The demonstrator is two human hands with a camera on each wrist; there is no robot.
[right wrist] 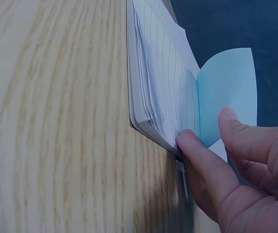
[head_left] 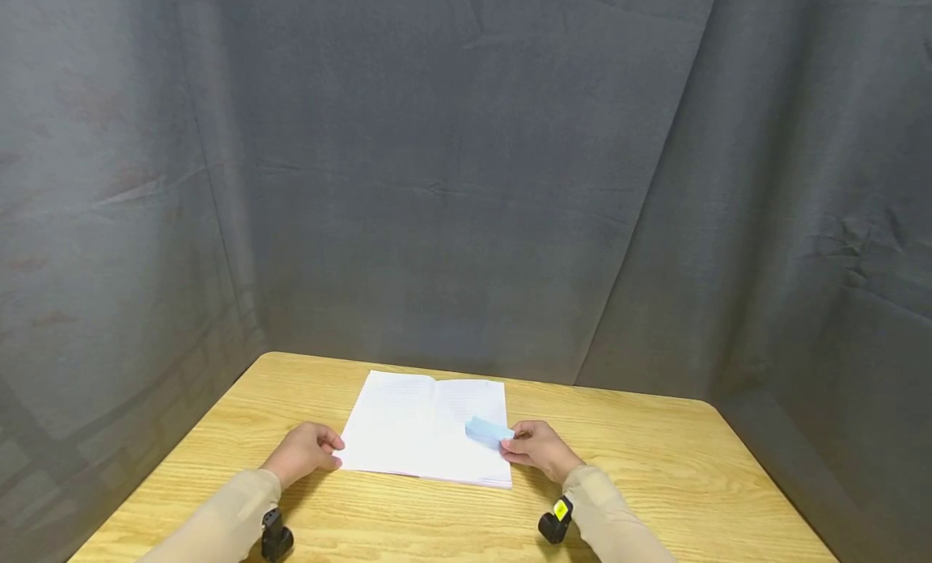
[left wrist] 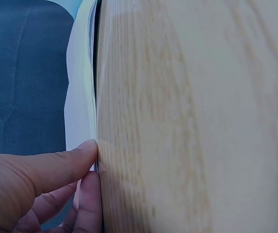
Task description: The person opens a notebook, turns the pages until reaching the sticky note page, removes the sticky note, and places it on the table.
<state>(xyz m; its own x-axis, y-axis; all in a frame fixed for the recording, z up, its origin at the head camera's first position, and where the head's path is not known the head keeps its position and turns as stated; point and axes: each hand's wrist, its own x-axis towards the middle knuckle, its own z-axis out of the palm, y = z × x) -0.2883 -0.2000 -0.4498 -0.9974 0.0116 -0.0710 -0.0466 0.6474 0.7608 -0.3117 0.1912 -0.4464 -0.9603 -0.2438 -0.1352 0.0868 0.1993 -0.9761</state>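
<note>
An open lined notebook [head_left: 393, 421] lies flat on the wooden table. My left hand [head_left: 306, 451] is at its left edge near the lower corner; in the left wrist view the thumb [left wrist: 66, 165] is on the pages, with the other fingers curled by the edge. On the right page is a light blue sticky note [head_left: 488, 431], its free part bent upward in the right wrist view. My right hand [head_left: 537, 450] holds the note's right end at the fingertips, while one fingertip [right wrist: 187, 139] touches the notebook's edge.
The pale wooden table [head_left: 655, 466] has rounded far corners. Dark grey cloth [head_left: 451, 183] hangs behind it and along both sides. A small black camera is strapped to each wrist over light sleeves [head_left: 612, 514].
</note>
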